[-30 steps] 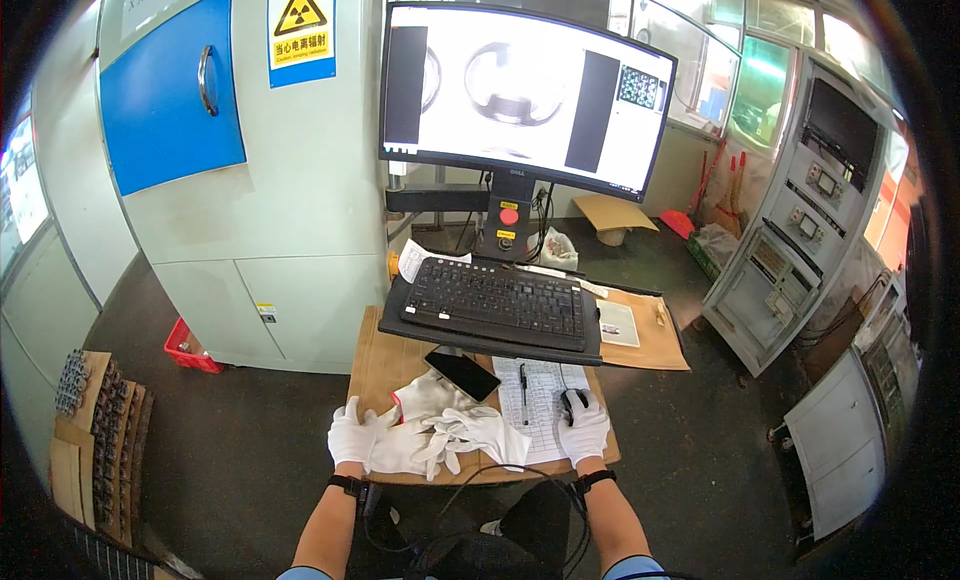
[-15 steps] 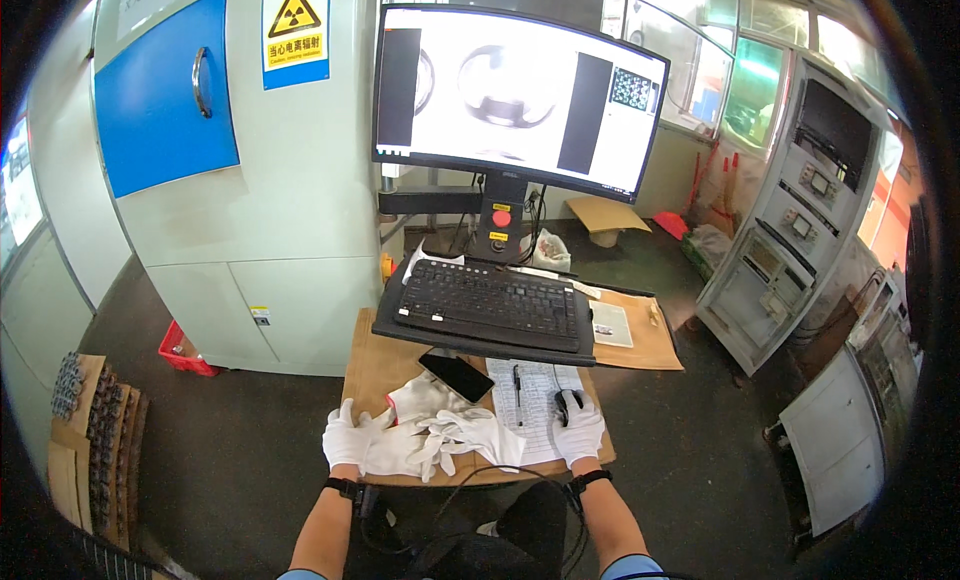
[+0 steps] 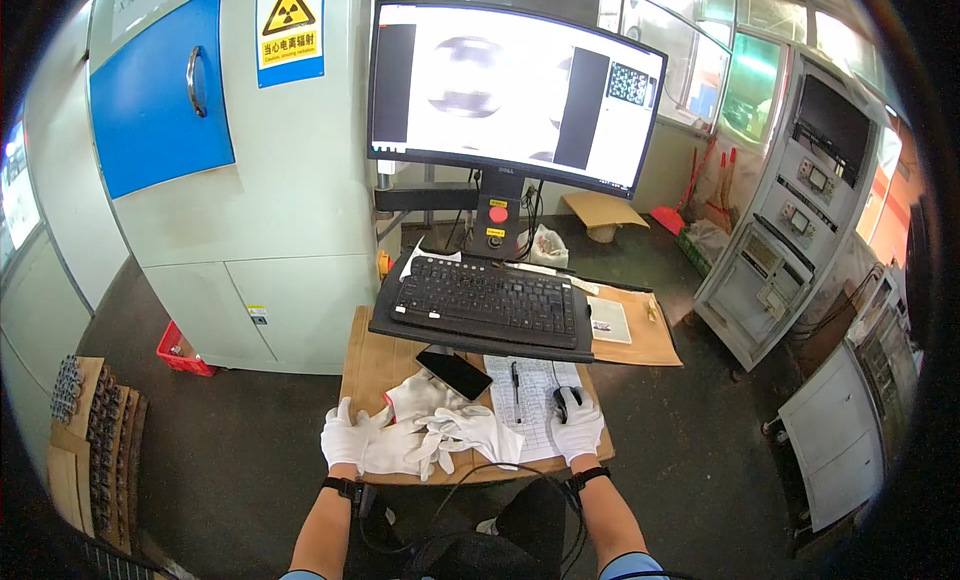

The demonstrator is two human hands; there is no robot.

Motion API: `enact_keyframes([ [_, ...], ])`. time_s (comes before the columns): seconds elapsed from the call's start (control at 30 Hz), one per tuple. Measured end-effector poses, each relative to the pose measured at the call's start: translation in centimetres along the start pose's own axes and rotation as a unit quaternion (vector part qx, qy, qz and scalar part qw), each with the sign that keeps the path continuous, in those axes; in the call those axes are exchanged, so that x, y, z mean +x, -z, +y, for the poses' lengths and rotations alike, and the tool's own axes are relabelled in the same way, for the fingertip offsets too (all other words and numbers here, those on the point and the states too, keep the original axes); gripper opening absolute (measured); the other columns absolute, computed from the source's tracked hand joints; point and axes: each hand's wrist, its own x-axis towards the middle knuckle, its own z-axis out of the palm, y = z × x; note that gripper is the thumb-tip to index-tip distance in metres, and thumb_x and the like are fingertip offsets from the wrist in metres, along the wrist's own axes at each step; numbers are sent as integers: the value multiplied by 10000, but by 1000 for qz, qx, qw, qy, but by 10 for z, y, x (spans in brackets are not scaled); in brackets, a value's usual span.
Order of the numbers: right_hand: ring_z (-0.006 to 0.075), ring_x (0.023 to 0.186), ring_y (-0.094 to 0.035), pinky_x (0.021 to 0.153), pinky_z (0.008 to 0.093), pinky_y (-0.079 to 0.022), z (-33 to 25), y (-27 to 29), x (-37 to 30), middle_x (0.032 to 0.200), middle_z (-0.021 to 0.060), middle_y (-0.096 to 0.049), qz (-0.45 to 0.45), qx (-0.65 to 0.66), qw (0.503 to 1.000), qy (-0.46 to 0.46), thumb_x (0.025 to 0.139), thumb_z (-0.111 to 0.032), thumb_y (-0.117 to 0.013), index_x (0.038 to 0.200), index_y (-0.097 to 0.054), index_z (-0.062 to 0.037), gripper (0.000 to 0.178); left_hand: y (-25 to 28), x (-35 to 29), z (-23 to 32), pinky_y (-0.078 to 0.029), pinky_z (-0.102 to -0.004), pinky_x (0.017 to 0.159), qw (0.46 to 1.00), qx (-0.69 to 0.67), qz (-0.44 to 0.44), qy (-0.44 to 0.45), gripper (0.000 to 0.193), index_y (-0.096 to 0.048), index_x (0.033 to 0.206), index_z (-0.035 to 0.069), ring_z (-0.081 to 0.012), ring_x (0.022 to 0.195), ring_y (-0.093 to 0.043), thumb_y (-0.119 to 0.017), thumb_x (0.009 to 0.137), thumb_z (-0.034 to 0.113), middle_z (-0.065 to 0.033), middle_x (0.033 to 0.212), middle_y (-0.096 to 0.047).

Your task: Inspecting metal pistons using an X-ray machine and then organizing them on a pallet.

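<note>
1. Here, at lower centre of the frame, the right hand [image 3: 578,425] in a white glove is cupped over a dark mouse [image 3: 563,403], which sits on a printed sheet [image 3: 524,400] on the bench [image 3: 365,365].
2. The left hand [image 3: 345,440], also gloved, lies flat with fingers spread, holding nothing, touching a heap of spare white gloves [image 3: 450,432].
3. The monitor [image 3: 510,90] above shows a blurred grey picture, so the screen work looks underway, not finished.
4. Both forearms enter from the lower edge, wrists low on the bench.

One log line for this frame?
left hand: flat on spare gloves | right hand: on black mouse | monitor: lit
</note>
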Motion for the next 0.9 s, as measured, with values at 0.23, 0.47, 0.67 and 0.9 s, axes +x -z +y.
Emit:
enact_keyframes([
  [0.23, 406, 1042, -616, 908, 502, -518, -1, -1, -1, 1300, 206, -589, 6, 9, 1000, 6, 766, -255, -686, 1266, -655, -155, 511, -5, 1, -6, -561, -455, 855, 1000, 6, 11, -7, 491, -614, 1304, 124, -385, 1008, -678, -689, 877, 353, -199, 1190, -654],
  [0.47, 389, 1115, -605, 986, 471, -491, -6, 5, 2, 1309, 191, -593, -13, 17, 1000, -19, 740, -222, -704, 1239, -665, -139, 508, -7, 4, -10, -560, -475, 847, 1000, 10, 2, -12, 506, -588, 1320, 140, -399, 1011, -675, -680, 877, 368, -212, 1204, -637],
  [0.67, 399, 1038, -616, 901, 500, -520, 3, -3, -1, 1292, 197, -587, 14, -4, 1000, 12, 768, -270, -695, 1265, -655, -162, 510, -3, 3, -4, -562, -474, 848, 1000, 1, -15, -5, 508, -590, 1323, 145, -400, 1008, -677, -678, 878, 373, -213, 1225, -631],
  [0.9, 392, 1103, -608, 973, 479, -499, -6, 6, 1, 1307, 179, -598, -14, 5, 1000, -20, 757, -231, -696, 1236, -655, -160, 486, -2, 2, -4, -560, -470, 861, 1000, 2, -13, 0, 511, -591, 1328, 140, -402, 1031, -672, -678, 880, 370, -221, 1231, -628],
])
